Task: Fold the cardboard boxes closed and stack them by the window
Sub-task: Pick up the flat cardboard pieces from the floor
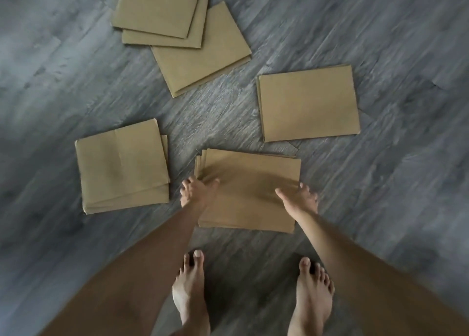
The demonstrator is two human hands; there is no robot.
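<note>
The nearest cardboard pile (250, 191) is lying flat on the grey floor (380, 208), just ahead of the bare feet (190, 292). The left hand (196, 192) is gripping its left edge, fingers curled under; the right hand (299, 198) is gripping the right edge, thumb resting on top. Judgement: lifting both sides evenly should be keeping the layers together. Other piles (308, 103) are lying apart.

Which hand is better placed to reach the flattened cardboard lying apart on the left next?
Probably the left hand: it grips the near stack's left edge, close to that left cardboard.
</note>
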